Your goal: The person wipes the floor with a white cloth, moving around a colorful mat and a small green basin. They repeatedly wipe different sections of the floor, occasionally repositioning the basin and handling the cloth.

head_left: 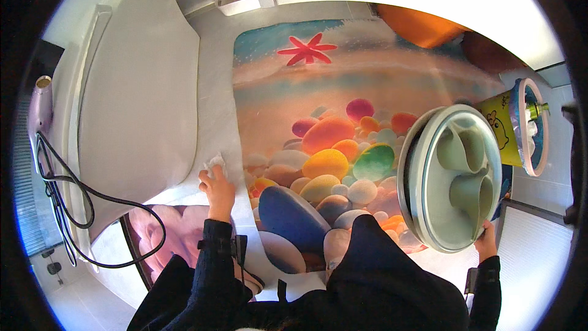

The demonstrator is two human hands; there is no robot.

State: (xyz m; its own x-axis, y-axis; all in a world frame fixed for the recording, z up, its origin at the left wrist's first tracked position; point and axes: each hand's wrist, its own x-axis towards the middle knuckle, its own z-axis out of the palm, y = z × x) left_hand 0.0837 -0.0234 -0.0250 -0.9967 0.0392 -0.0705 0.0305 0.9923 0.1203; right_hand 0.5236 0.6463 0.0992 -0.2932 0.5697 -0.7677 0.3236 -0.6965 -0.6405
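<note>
Our left hand (217, 189) bunches a white wipe (215, 162) against the floor (214, 101) between tub (141, 98) and patterned mat (263, 95); it looks light, limp, best pinched in folds. Our right hand (486, 243) grasps the stacked basins (444, 220) by their rim, probably stiff, bulky.

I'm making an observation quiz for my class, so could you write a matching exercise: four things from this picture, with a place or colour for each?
1. white wad
2. large round basin
3. hair dryer
4. starfish print

A. pinkish red, on the floor mat
B. in the grip of the right hand
C. pale purple, with a black cord
D. in the grip of the left hand

Pairs: 1-D, 2-B, 3-C, 4-A
</note>
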